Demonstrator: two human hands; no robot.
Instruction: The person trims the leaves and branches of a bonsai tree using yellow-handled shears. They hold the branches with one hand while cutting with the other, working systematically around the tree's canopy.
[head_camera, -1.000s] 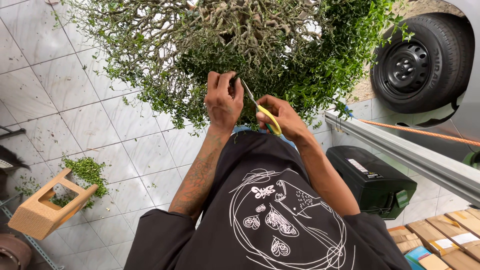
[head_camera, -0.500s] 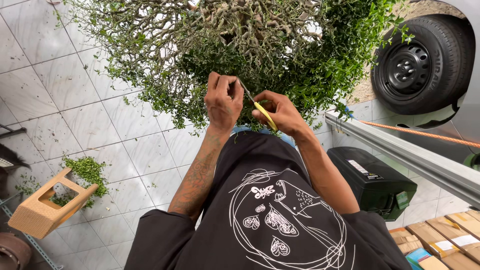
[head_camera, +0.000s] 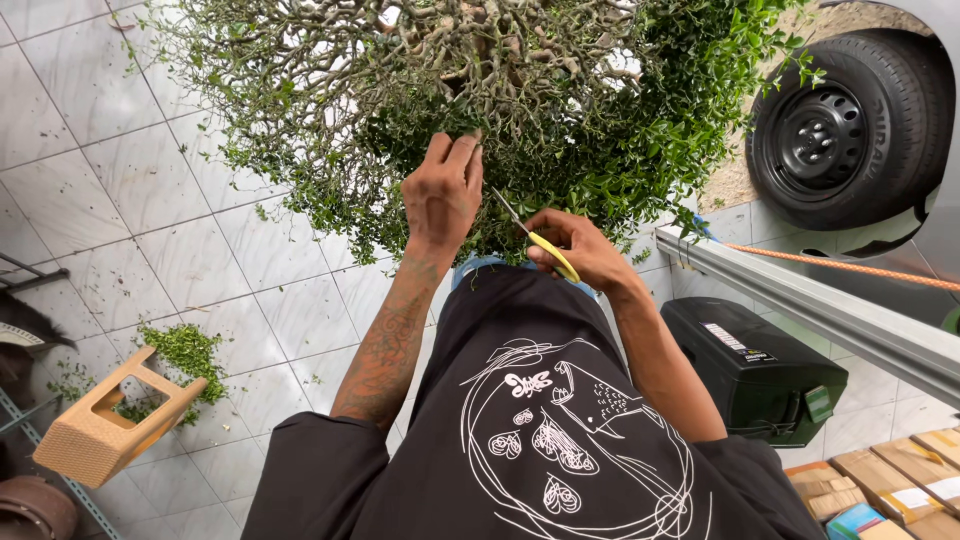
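A large bushy plant (head_camera: 480, 90) with twisted bare branches and small green leaves fills the top of the view. My left hand (head_camera: 443, 195) reaches up into its lower foliage, fingers closed around a tuft of twigs. Just to the right, my right hand (head_camera: 578, 250) grips yellow-handled scissors (head_camera: 535, 240), whose thin blades point up and left toward the left hand. My black printed shirt (head_camera: 540, 440) covers the bottom of the view.
Leaf clippings (head_camera: 185, 350) lie on the pale tiled floor beside a tipped tan wooden stool (head_camera: 110, 420). A black plastic case (head_camera: 760, 370) sits at right below a metal rail (head_camera: 830, 310). A car wheel (head_camera: 850, 130) is at top right. Small boxes (head_camera: 890, 490) are at bottom right.
My left hand has slid a little higher into the foliage. My right hand with the scissors has stayed close below it, the blades still aimed at the left hand.
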